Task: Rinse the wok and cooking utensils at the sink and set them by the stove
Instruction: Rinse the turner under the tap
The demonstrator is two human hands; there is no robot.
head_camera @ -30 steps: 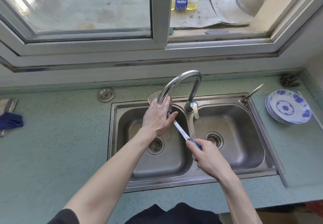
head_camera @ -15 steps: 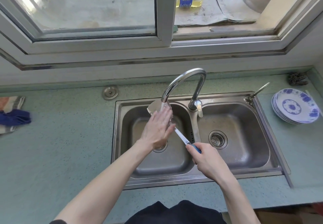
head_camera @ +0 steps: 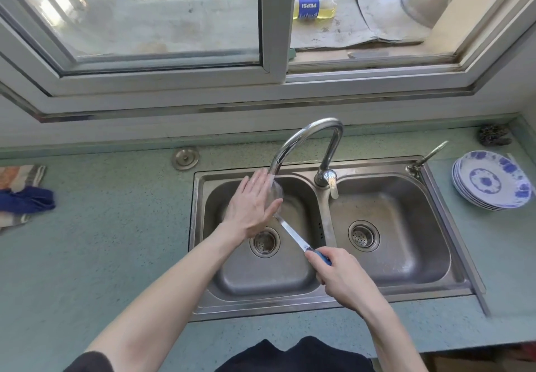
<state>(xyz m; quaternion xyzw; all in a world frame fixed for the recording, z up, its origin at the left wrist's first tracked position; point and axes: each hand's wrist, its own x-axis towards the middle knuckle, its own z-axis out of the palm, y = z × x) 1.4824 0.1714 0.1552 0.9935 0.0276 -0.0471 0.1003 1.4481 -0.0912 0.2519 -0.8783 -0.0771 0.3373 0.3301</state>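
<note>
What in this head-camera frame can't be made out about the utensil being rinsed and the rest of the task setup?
- Utensil head: the left hand lies flat over it under the faucet; only the shaft and blue handle show, so its type is unclear.
- Handle end: wrapped by the right hand.
- Water stream: blurred against the left hand's fingers.
- Wok and stove: outside the frame.
- Dark lump behind the plates: too small to identify.

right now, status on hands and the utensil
Right hand grips blue-handled spatula. Left hand flat on its head under running faucet. Nothing in the way.
</note>
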